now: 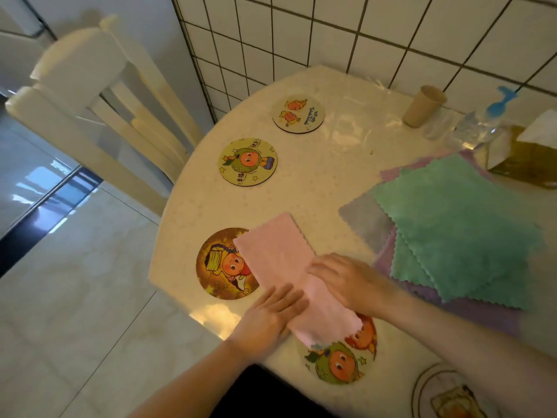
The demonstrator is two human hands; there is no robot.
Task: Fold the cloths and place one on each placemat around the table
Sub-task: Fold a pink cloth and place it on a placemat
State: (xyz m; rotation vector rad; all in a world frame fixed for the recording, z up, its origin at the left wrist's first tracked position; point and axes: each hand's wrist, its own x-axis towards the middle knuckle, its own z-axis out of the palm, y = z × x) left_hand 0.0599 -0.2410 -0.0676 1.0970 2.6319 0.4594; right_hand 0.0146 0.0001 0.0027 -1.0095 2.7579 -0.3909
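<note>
Beside pink cloth [283, 267], stacked cloths [458, 224]

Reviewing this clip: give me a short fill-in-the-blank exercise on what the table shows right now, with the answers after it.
1. Both hands, left hand and right hand, press flat on the ____ cloth.
2. The top cloth of the unfolded stack is ____.
3. The placemats, like the placemat near the chair, are ____ in shape.
4. The wall behind the table is covered in white ____.

Answers: pink; green; round; tiles
</note>
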